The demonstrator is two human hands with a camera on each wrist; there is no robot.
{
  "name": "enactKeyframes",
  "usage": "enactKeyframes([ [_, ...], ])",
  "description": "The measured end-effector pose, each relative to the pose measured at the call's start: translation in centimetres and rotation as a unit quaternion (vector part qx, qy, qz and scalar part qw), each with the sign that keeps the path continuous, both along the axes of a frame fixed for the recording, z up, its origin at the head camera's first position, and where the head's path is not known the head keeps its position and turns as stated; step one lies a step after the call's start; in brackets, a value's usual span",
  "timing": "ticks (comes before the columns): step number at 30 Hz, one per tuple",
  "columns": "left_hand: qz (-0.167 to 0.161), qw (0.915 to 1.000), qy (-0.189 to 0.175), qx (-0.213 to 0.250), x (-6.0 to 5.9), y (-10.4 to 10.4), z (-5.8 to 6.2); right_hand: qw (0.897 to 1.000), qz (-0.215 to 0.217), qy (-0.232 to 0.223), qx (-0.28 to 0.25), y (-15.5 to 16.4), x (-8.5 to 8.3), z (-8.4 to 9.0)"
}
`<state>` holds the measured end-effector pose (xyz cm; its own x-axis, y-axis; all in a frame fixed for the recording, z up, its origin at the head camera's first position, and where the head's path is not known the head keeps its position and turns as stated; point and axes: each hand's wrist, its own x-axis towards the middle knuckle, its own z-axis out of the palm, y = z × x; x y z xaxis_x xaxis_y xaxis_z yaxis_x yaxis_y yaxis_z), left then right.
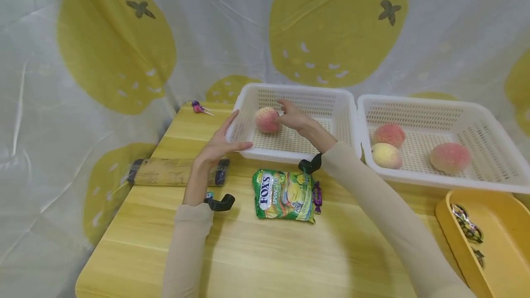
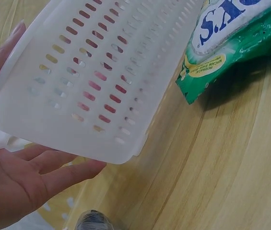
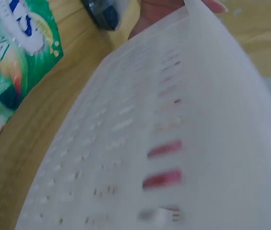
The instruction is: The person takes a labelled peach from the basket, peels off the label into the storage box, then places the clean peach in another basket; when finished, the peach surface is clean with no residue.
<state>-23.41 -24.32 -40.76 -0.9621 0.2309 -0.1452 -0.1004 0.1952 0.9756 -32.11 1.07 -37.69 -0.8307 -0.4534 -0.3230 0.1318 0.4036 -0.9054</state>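
Bright, even light fills the head view, with soft shadows under the forearms toward 6 o'clock and wide-angle bending at the edges. The right wrist view is blurred throughout, its white basket (image 3: 173, 143) smeared; the left wrist view is sharper, with the candy bag (image 2: 231, 43) casting a shadow toward 6 o'clock.

a pale wooden table (image 1: 248, 261) stands against a white lemon-printed curtain (image 1: 124, 36).

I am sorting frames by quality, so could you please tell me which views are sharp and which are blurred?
Head view: sharp and evenly lit, edges bowed by the wide lens. Left wrist view: sharp on the white slotted plastic basket and left hand. Right wrist view: that basket wall is blurred, its slots smeared.
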Motion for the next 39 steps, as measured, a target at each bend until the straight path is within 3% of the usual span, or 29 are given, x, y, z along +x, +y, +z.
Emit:
enactKeyframes([
  [7,0.004,1.0000,0.000,0.002,0.0,-0.2,-0.1,1.000,-0.018,0.004,0.004,-2.5,-0.5,-0.5],
  [16,-0.001,1.0000,0.002,0.000,-0.1,0.2,0.1,0.994,-0.061,0.064,0.069,-3.8,-0.7,-0.5],
  [25,-0.002,1.0000,0.001,-0.004,-0.1,0.4,0.2,0.987,0.004,0.134,0.088,-2.8,-0.4,-0.8],
  [39,0.004,0.9999,-0.009,-0.007,-0.3,0.0,0.0,0.988,0.062,0.110,0.092,-0.5,0.0,-0.3],
])
